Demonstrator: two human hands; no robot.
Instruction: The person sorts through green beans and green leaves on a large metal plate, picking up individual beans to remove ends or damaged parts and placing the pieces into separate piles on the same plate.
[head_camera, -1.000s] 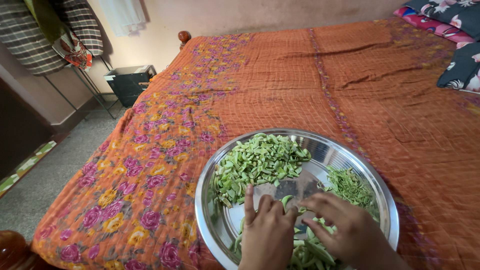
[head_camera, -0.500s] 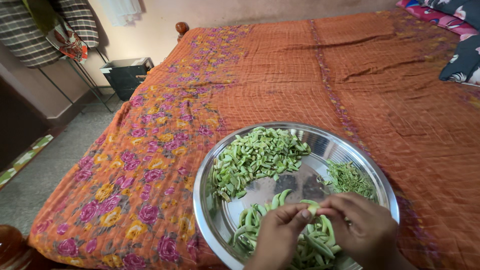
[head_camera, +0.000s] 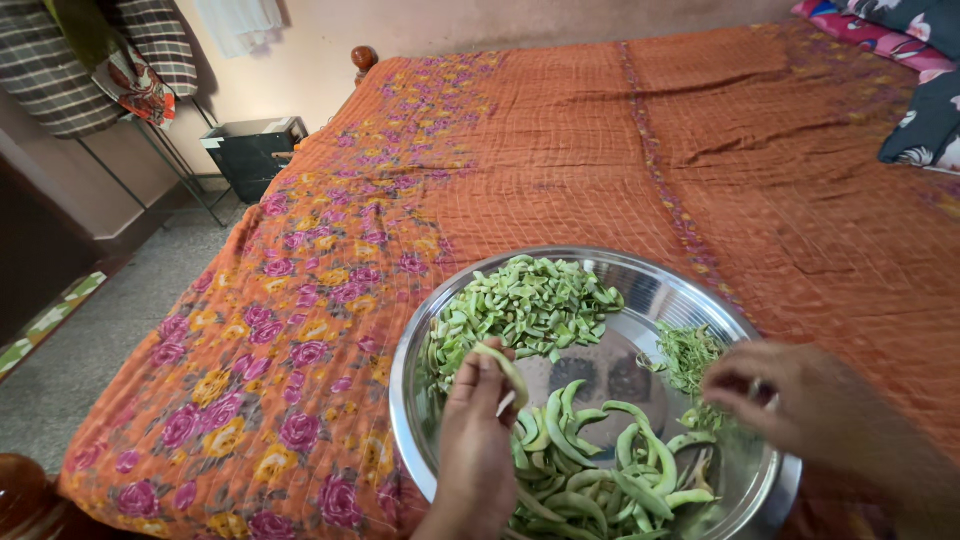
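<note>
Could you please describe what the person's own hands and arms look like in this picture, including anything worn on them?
Both hands are bare, with no gloves. The left hand and its wrist show no sleeve, bangle or watch in the part that is in view. The right hand appears to carry a small ring on one finger, though it is too small to be sure; its forearm is also uncovered up to the picture's edge.

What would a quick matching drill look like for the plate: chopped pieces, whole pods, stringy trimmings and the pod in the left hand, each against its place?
Things:
1. chopped bean pieces
2. whole bean pods
3. stringy trimmings
4. bean pod in the left hand

Places:
A. near part of the steel plate
B. right side of the plate, by the right hand
C. far left part of the plate
D. held above the plate

Pairs: 1-C, 2-A, 3-B, 4-D
</note>
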